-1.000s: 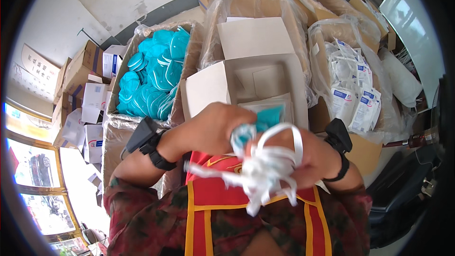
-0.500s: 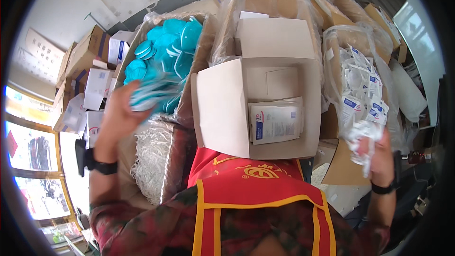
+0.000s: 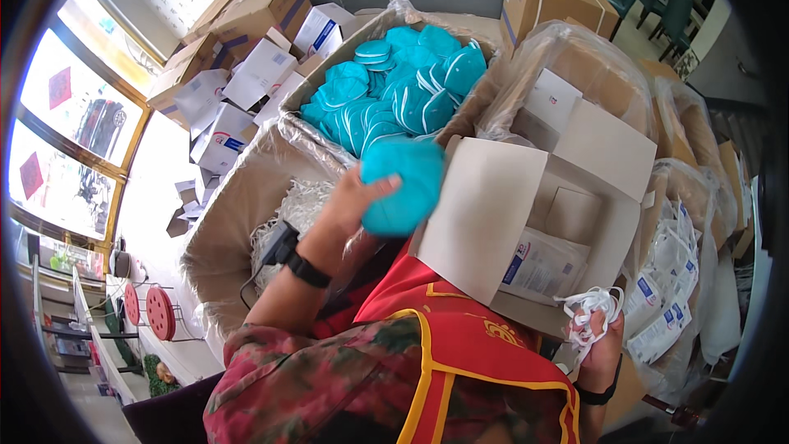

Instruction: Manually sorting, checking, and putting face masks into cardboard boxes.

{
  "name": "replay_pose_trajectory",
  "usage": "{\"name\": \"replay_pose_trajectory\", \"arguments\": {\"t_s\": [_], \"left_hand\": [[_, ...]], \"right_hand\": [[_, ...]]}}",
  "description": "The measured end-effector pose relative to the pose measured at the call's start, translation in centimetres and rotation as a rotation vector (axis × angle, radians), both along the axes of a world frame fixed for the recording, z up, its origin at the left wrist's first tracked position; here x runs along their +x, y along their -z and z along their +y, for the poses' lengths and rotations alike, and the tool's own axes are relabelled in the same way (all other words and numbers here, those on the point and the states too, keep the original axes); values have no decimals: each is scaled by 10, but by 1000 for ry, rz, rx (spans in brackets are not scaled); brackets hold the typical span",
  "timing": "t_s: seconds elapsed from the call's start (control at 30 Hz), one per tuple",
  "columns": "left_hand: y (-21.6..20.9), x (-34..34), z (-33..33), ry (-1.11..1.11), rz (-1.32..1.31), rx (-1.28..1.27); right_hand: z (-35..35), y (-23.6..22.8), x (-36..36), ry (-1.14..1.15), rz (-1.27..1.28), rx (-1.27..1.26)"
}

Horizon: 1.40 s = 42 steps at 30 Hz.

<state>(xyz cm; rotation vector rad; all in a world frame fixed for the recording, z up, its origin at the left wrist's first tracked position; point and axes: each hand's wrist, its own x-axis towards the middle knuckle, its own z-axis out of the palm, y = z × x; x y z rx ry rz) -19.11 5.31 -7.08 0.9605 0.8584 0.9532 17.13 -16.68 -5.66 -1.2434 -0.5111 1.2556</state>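
My left hand (image 3: pixel 347 207) is closed on teal cup-shaped face masks (image 3: pixel 404 187), thumb on top; how many are stacked cannot be seen. They are held beside the left flap of an open white box (image 3: pixel 485 210). Flat white and blue packets (image 3: pixel 546 265) lie inside that box. At the box's near right corner, my right hand (image 3: pixel 606 347) grips a tangled bunch of white elastic cords (image 3: pixel 590 312). Beyond my left hand, a plastic-lined carton (image 3: pixel 288 119) is heaped with more teal masks (image 3: pixel 394 82).
Left of me, a lined carton (image 3: pixel 218 234) holds loose white cords (image 3: pixel 304 214). More white packets (image 3: pixel 666 279) fill a lined bag at the right. A large lined carton (image 3: pixel 612 62) stands behind the white box. Small white boxes (image 3: pixel 259 74) are piled at the far left.
The view has swung left. My left hand has brought the masks from the carton back toward the white box. My right hand, with the white cords, has come closer to the box.
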Motion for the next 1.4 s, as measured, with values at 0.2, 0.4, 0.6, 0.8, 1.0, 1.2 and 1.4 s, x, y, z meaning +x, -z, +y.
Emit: {"name": "replay_pose_trajectory", "arguments": {"t_s": [0.2,0.4,0.6,0.8,1.0,1.2,1.4], "left_hand": [[20,-30,127,-511,-83,104],[38,-59,254,-643,-28,304],[165,-103,330,-513,691,-183],[131,-50,288,-608,1452,375],[191,-55,314,-22,1697,425],[283,-74,364,-148,1661,18],[202,-82,333,56,1485,273]], "right_hand": [[27,-6,-18,-16,30,57],[5,-2,-22,127,-53,-46],[3,7,-22,41,-133,-194],[19,4,-19,66,-103,-234],[36,4,-31,-1,-122,-292],[35,-5,-34,-105,-160,-485],[27,3,-34,-40,-131,-309]]}}
